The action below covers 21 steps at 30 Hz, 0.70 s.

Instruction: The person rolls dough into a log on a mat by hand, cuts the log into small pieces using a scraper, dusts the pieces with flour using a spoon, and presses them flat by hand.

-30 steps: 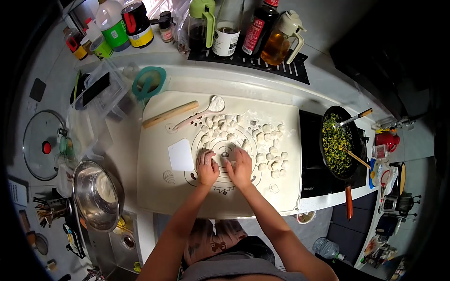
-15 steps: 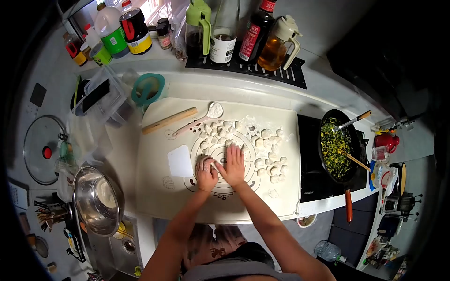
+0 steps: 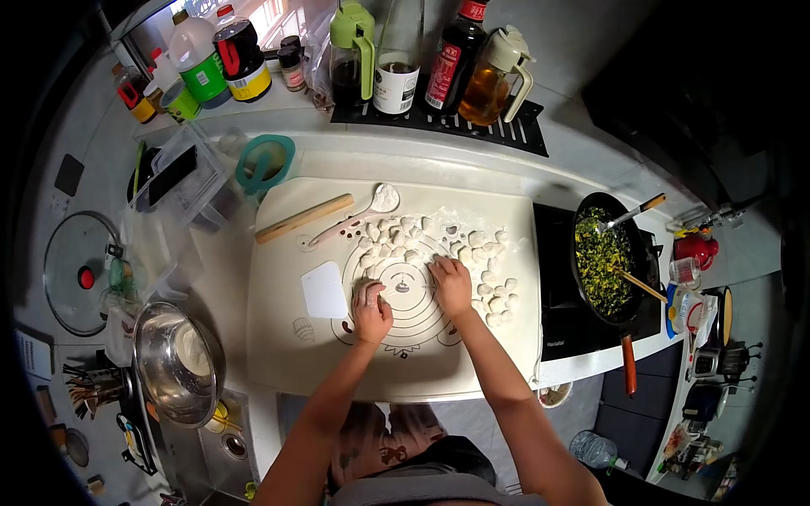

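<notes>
My left hand [image 3: 372, 314] rests on the printed white pastry mat [image 3: 283, 358], its fingers curled together; whatever may be beneath them is hidden. Right of it, my right hand [image 3: 451, 287] has bent fingers, with the tips down on the mat at the edge of the printed circles. Those fingers hide whatever they hold. Small floured dough pieces [image 3: 396, 239] lie just beyond both hands, and another group of dough pieces [image 3: 494, 295] is to the right. A white scraper [image 3: 324, 290] lies flat beside my left hand.
A wooden rolling pin [image 3: 304, 218] and a spoon of flour [image 3: 385, 199] lie at the mat's back left. A pan of chopped green-and-yellow filling [image 3: 603, 261] stands on the stove at right. The metal bowl [image 3: 152, 371] is at left; bottles [image 3: 456, 63] line the back.
My right hand has lifted from beside the left, moved right, and curled its once flat fingers. My left hand has stayed nearly in place.
</notes>
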Each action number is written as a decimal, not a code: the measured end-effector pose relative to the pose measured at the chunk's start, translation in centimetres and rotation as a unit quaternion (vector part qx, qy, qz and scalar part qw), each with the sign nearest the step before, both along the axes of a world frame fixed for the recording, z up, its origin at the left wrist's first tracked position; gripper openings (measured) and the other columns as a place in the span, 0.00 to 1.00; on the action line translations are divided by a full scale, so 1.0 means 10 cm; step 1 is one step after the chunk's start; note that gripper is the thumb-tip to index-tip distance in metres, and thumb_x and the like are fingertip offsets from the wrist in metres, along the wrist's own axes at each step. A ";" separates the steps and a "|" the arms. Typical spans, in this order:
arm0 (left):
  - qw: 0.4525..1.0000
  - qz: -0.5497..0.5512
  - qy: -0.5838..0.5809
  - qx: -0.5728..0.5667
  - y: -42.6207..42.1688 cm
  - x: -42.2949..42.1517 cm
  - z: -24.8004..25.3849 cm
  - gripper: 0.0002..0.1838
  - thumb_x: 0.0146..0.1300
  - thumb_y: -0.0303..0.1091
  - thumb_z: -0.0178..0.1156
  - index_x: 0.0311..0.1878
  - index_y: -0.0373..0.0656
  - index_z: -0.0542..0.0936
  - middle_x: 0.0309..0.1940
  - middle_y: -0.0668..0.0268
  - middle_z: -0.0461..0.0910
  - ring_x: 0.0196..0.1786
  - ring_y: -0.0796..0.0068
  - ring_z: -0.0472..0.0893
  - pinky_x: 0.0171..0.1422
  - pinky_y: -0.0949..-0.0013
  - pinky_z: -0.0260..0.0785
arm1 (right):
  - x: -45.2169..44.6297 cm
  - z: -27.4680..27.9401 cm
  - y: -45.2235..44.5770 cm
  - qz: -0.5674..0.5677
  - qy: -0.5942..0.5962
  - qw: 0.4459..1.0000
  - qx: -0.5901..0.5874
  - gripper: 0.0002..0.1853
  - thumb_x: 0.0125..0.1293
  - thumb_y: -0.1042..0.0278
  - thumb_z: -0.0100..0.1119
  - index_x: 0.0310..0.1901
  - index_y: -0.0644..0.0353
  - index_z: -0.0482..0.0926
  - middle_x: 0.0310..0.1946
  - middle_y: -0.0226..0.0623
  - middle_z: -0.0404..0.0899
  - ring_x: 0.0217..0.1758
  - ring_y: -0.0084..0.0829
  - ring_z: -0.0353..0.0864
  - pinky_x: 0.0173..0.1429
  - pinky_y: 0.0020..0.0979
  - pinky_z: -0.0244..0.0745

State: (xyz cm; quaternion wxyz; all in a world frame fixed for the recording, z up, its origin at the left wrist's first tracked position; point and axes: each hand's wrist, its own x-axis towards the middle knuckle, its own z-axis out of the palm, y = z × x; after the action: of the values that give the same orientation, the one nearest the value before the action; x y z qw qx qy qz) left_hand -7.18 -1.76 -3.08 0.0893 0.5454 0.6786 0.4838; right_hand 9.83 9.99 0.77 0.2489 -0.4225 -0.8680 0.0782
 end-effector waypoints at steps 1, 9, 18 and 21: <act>1.000 -0.002 -0.003 -0.001 0.00 0.00 0.00 0.18 0.50 0.22 0.53 0.48 0.41 0.72 0.46 0.54 0.74 0.51 0.49 0.74 0.57 0.51 0.66 | -0.03 -0.03 0.05 0.006 -0.023 0.999 -0.024 0.13 0.52 0.78 0.59 0.41 0.60 0.81 0.41 0.38 0.80 0.46 0.41 0.77 0.50 0.40 0.72; 1.000 0.008 0.002 -0.012 0.00 0.00 -0.02 0.18 0.50 0.23 0.53 0.47 0.43 0.73 0.47 0.56 0.75 0.52 0.51 0.74 0.58 0.53 0.65 | -0.15 -0.10 -0.21 -0.050 0.100 0.983 -0.148 0.12 0.51 0.74 0.67 0.37 0.61 0.79 0.32 0.40 0.78 0.33 0.42 0.76 0.40 0.40 0.72; 1.000 0.002 0.002 0.002 0.01 -0.01 0.07 0.15 0.51 0.22 0.54 0.45 0.38 0.73 0.44 0.51 0.75 0.49 0.48 0.75 0.55 0.53 0.67 | -0.37 -0.13 -0.29 -0.075 0.002 0.997 -0.029 0.35 0.62 0.56 0.60 0.63 0.73 0.63 0.65 0.57 0.63 0.67 0.53 0.63 0.69 0.47 0.57; 1.000 0.001 -0.003 0.009 0.01 -0.01 0.08 0.15 0.52 0.21 0.54 0.45 0.37 0.73 0.44 0.50 0.75 0.48 0.47 0.75 0.55 0.52 0.67 | -0.48 -0.27 -0.23 -0.098 -0.080 0.989 -0.074 0.40 0.69 0.47 0.48 0.68 0.76 0.54 0.72 0.59 0.50 0.76 0.53 0.47 0.77 0.50 0.41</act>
State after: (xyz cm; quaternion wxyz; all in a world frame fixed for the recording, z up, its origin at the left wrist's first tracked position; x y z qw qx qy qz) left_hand -7.30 -1.69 -2.32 0.0861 0.5444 0.6743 0.4915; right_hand 5.02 7.74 -1.94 0.1533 -0.5278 -0.8313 0.0830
